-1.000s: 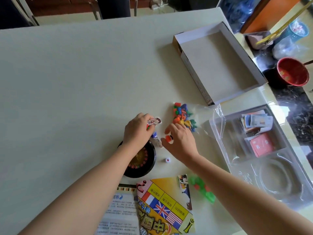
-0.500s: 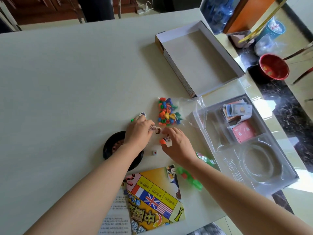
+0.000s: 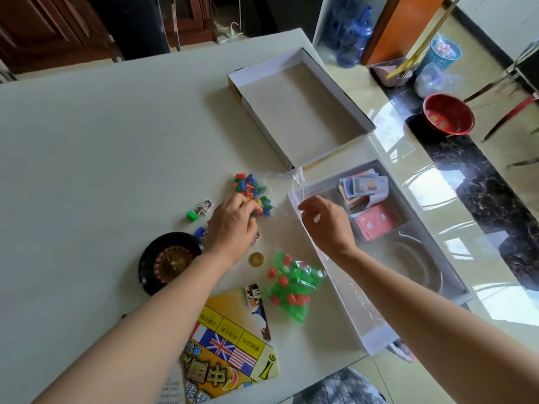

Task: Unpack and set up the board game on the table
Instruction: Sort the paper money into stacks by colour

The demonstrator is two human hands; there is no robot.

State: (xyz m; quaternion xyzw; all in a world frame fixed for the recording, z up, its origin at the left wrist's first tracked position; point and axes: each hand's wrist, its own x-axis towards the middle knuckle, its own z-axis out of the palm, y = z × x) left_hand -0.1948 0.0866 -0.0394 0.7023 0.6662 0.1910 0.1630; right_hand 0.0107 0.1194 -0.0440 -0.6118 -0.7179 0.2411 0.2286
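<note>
Roughly halfway, probably. Folded board [image 3: 230, 357] not yet opened, below-right of the roulette wheel [image 3: 169, 262]. Above-right of the wheel, bag of coloured pieces [image 3: 252, 193]: mouth pinched by right hand [image 3: 326, 223], left hand [image 3: 233, 225] curled onto the pieces, grip unclear. Right of the wheel, cards [image 3: 376, 223] not yet out of tray [image 3: 350, 310].

A single head-worn camera looks steeply down, from close range, onto the table [image 3: 102, 141].
</note>
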